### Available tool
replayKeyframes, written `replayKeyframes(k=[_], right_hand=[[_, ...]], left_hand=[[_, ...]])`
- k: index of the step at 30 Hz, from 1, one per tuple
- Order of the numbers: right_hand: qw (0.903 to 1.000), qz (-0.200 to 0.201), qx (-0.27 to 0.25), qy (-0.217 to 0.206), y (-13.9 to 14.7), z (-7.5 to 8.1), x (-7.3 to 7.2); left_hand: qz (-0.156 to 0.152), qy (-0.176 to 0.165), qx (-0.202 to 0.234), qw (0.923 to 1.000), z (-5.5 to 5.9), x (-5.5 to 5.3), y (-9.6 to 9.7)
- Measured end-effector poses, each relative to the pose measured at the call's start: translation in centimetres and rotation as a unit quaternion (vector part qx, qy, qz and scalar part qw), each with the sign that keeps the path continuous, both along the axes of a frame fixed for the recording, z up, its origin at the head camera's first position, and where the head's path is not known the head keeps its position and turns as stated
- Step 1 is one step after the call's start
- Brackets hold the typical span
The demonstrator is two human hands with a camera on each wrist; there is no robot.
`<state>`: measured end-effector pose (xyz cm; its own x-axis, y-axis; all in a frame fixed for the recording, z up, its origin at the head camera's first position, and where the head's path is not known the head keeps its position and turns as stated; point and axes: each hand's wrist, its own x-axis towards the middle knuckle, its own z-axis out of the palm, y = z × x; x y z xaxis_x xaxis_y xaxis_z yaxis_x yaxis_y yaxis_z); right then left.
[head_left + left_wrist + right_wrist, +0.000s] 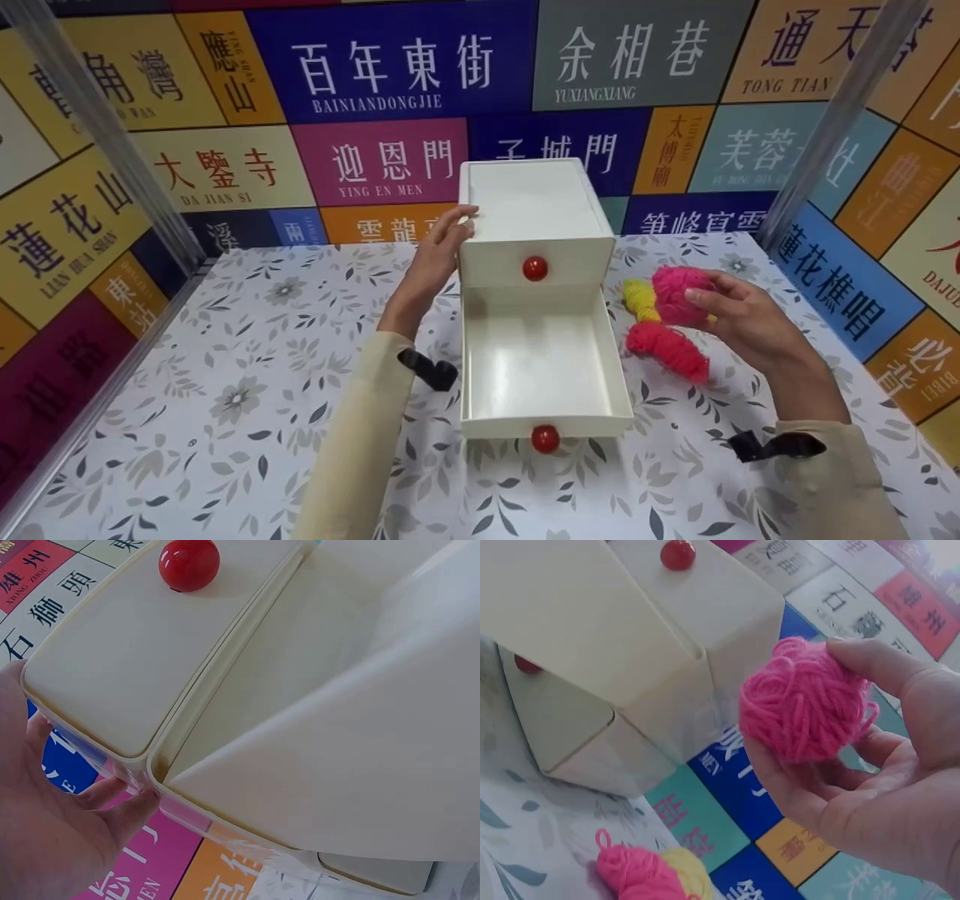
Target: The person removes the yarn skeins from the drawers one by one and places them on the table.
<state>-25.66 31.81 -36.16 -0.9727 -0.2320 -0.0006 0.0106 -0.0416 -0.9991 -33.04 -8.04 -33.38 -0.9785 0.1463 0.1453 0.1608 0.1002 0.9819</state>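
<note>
A white drawer cabinet (536,199) with red knobs stands in the middle, its middle drawer (536,360) pulled out and bare inside. My left hand (441,251) rests against the cabinet's left side, fingertips along the upper edge; in the left wrist view the fingers (124,817) touch that side beside the drawer fronts. To the right of the drawer, my right hand (750,319) holds a pink ball of yarn (681,295) between thumb and fingers. The right wrist view shows this yarn ball (806,705) held up off the table.
A yellow yarn bundle (639,298) and a red-pink yarn bundle (667,351) lie on the table right of the drawer. The table has a leaf-patterned cover (240,397). Behind it rises a wall of coloured panels with lettering (390,67); clear uprights (847,112) stand at both sides.
</note>
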Motion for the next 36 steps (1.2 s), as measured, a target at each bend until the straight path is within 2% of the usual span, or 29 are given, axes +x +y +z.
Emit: replayKeyframes(k=[6,12,17,22,26,30,33,36], right_hand=[[0.9959,-0.025,-0.061,-0.061,2.5,-1.8,-1.0],[0.9915,-0.061,-0.058,-0.099,4.4,-3.4,-1.6],[0.9891,-0.079,-0.049,-0.114,5.4,-4.4,-1.9],[0.9856,-0.107,-0.008,-0.130,6.0,-5.4,-2.1],[0.9787,-0.131,0.034,-0.155,6.4,-5.9,-2.2],[0.9642,-0.153,0.135,-0.169,6.8,-6.0,-2.1],[0.9481,-0.165,0.223,-0.156,6.8,-6.0,-2.0],[0.9365,-0.168,0.276,-0.135,6.8,-6.3,-2.0]], left_hand=[[-0.002,-0.002,-0.002,1.0000,0.0,0.0,0.0],[0.002,-0.001,-0.007,1.0000,-0.1,0.0,0.0],[-0.002,0.001,-0.001,1.0000,-0.1,0.0,0.1],[-0.001,0.005,-0.005,1.0000,-0.2,0.0,0.1],[0.002,0.000,-0.005,1.0000,-0.1,0.1,0.2],[-0.003,0.000,-0.005,1.0000,-0.1,0.1,0.2],[-0.002,0.002,-0.007,1.0000,-0.1,0.2,0.2],[0.003,0.000,-0.004,1.0000,-0.1,0.3,0.1]])
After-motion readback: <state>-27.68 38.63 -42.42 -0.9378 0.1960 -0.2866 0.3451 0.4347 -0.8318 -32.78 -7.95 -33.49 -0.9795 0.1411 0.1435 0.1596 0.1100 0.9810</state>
